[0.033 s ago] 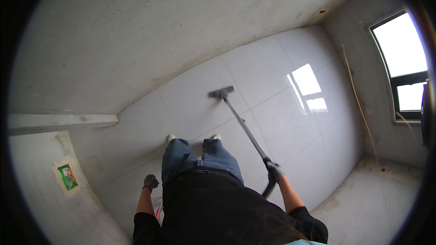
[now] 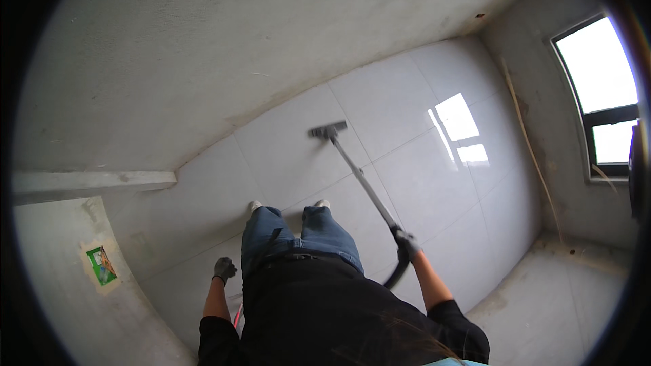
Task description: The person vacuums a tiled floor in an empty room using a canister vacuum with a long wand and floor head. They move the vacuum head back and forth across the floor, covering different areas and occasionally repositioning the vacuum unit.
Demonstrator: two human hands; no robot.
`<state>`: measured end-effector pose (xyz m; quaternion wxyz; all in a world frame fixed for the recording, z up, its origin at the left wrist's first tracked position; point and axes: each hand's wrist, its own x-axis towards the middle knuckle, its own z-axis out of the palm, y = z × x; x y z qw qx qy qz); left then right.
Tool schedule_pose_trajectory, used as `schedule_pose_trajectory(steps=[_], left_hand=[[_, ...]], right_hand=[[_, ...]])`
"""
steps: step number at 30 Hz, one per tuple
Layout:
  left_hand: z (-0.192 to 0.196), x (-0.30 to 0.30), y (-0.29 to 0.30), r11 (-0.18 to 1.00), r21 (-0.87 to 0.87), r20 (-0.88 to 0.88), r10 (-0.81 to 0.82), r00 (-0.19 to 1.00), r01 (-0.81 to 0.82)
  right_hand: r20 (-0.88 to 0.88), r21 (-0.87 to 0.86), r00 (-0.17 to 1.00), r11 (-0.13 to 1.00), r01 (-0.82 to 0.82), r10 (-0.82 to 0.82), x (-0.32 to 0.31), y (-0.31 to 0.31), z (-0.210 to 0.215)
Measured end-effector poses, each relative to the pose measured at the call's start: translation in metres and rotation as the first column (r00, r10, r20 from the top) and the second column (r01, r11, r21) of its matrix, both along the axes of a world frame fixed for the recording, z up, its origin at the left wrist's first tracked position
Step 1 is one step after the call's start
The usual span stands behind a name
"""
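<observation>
My right hand (image 2: 407, 244), in a dark grey glove, is wrapped round the upper end of a vacuum cleaner wand (image 2: 366, 185). A black hose (image 2: 399, 270) bends from its handle back behind my body. At the far end of the metal tube, the flat floor head (image 2: 328, 129) rests on pale tiles, ahead of my feet and slightly right. Beside my left thigh hangs my left hand (image 2: 225, 268), also gloved, with its fingers curled closed and nothing visible in them.
Large glossy tiles (image 2: 291, 156) cover the floor up to a bare plastered wall (image 2: 203, 54). Thin trim strips (image 2: 525, 129) lean on the right wall near a window (image 2: 597, 68). A green wall box (image 2: 102, 266) with wires is at left. Something red (image 2: 237, 315) shows by my left hip.
The floor head has slid a little forward, toward the wall. My right hand has moved forward with the wand, and my left hand has shifted very slightly forward.
</observation>
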<state>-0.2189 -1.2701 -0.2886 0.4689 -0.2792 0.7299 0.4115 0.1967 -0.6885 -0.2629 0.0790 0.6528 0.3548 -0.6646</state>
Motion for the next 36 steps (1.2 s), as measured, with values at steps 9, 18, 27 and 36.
schedule_pose_trajectory(steps=[9,18,27,36], left_hand=[[0.007,-0.052,0.055,0.984,0.169,-0.119,0.081,0.99,-0.061],[-0.002,-0.01,0.025,0.978,-0.01,0.101,-0.205,0.974,0.207],[-0.02,-0.039,0.034,0.972,0.009,0.044,-0.236,0.971,0.235],[-0.007,-0.129,0.126,0.901,0.378,-0.05,-0.208,0.977,0.211]], right_hand=[[0.148,0.236,0.983,0.961,-0.144,0.111,-0.213,0.12,-0.074],[0.118,0.115,0.985,0.983,-0.141,0.128,-0.009,0.012,-0.015],[-0.041,0.203,0.984,0.966,-0.16,0.172,-0.083,0.024,-0.047],[0.013,0.262,0.996,0.961,-0.091,0.091,-0.192,0.03,-0.101]])
